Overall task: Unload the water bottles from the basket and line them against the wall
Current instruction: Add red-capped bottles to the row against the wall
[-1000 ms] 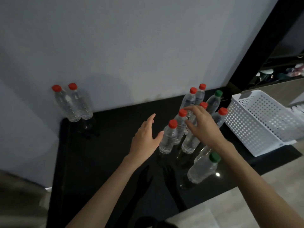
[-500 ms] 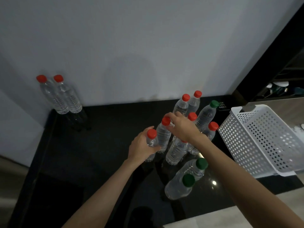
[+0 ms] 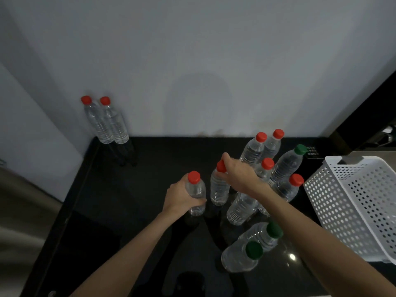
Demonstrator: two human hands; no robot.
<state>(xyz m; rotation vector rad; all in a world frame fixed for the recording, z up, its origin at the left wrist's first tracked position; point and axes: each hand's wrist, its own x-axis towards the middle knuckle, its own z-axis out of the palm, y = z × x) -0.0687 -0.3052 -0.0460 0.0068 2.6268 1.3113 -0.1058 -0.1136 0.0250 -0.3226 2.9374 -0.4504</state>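
On the black counter [image 3: 145, 185] my left hand [image 3: 180, 196] is wrapped around the body of a red-capped water bottle [image 3: 196, 190]. My right hand [image 3: 240, 174] pinches the neck of a second red-capped bottle [image 3: 218, 189] just to its right. Behind and right of my hands stands a cluster of several clear bottles [image 3: 276, 166], most red-capped, one green-capped [image 3: 289, 161]. Two green-capped bottles [image 3: 252, 247] stand nearer to me. Two red-capped bottles [image 3: 107, 123] stand side by side against the wall in the far left corner.
A white perforated basket [image 3: 355, 202] sits at the right edge of the counter, tilted, with no bottle visible inside. The grey wall [image 3: 192, 61] runs along the counter's back. A dark doorway [image 3: 368, 116] lies at the upper right.
My left hand went from open in the air to closed around a red-capped bottle. My right hand shifted left onto the neck of the neighbouring bottle. The view tilted closer to the counter.
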